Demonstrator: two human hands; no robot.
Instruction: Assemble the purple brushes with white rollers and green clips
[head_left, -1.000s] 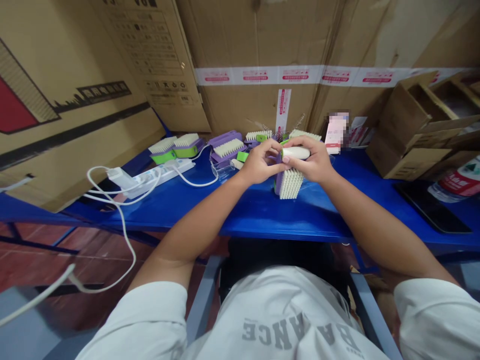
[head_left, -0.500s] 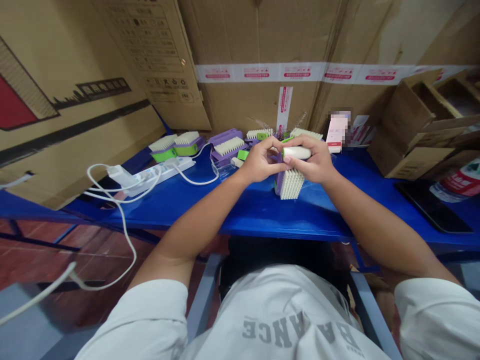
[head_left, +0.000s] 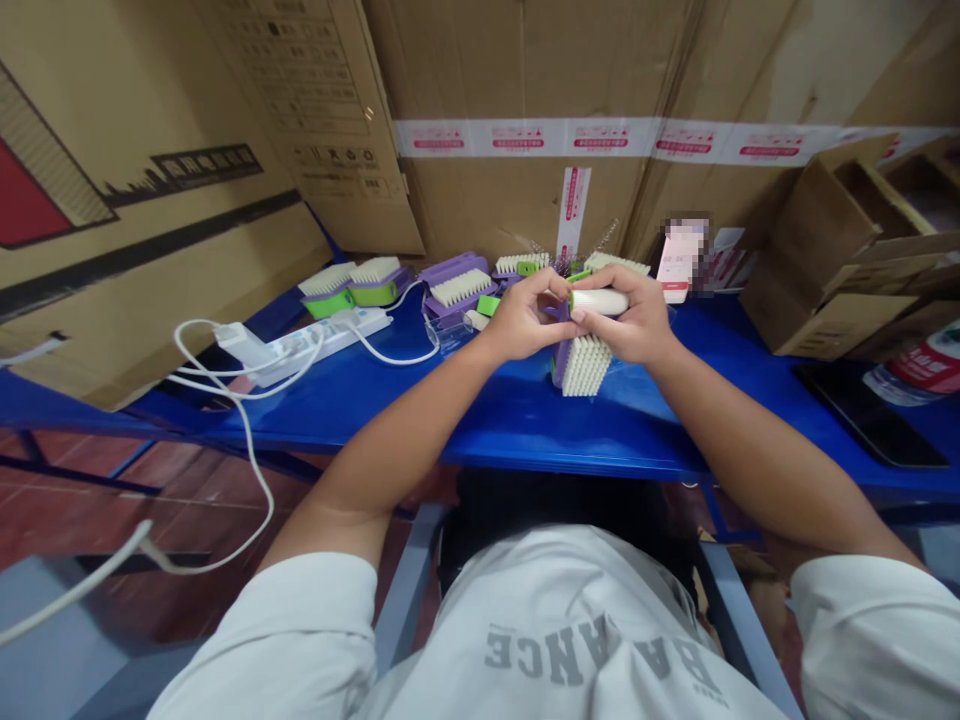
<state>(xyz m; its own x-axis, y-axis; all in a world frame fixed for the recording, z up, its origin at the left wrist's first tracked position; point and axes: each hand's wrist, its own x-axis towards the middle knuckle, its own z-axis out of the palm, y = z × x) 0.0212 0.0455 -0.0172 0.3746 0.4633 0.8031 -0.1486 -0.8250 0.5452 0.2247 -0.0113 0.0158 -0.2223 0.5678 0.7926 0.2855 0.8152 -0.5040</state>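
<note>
A purple scrubbing brush with off-white bristles is held between both hands above the blue table. On its upper side is a white rounded piece with a green end. My right hand is closed around this white piece, thumb and fingers pressed on it. My left hand is curled at the brush's left side, its fingertips and thumb against the green and purple edge. Fingers cover part of the brush body. Behind my left hand lie a purple brush and a small green block.
More brushes stand at the back of the blue table. A white power strip with looping cables sits left. Phones, a bottle and cardboard boxes are at the right. Tall cardboard walls the back.
Both hands keep the same hold on the brush, with hardly any finger movement. The whole view has shifted slightly.
</note>
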